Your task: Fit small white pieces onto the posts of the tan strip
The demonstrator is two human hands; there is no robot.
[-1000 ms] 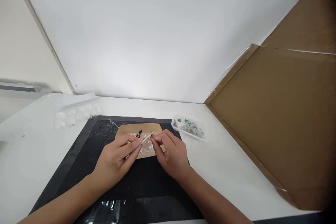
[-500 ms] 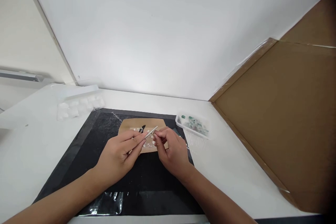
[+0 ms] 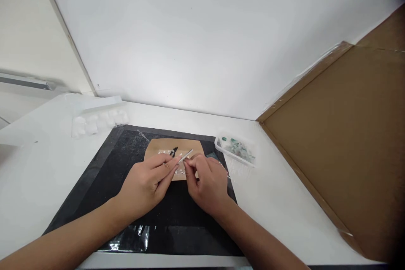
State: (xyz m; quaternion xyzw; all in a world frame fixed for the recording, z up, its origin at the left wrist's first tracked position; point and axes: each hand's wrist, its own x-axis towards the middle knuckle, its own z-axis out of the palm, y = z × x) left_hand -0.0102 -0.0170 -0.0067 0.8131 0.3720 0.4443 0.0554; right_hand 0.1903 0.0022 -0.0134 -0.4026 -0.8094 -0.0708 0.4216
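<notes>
Pinched between the thumb and fingers of my left hand [image 3: 148,179] is a thin, flat grey stick [image 3: 186,155] that looks like a file, its free end pointing up and right. My right hand [image 3: 207,179] is closed just beside it, thumb against fingertips, on something too small to make out. The two hands' fingertips nearly meet. Beneath them lies a tan sheet [image 3: 155,145] with small white bits [image 3: 180,172] scattered over its middle. A small black object [image 3: 174,151] rests on the sheet behind my left fingers.
A black mat [image 3: 104,194] covers the white table. On its far left lies a thin branched clear strip [image 3: 143,135]. A white tub [image 3: 218,145] of green and clear pieces stands at right. A clear moulded tray [image 3: 99,121] sits back left. A cardboard panel [image 3: 332,135] borders the right.
The view has shifted slightly. My right fingertips have moved a little closer to my left fingers along the stick. Both hands keep their pinch.
</notes>
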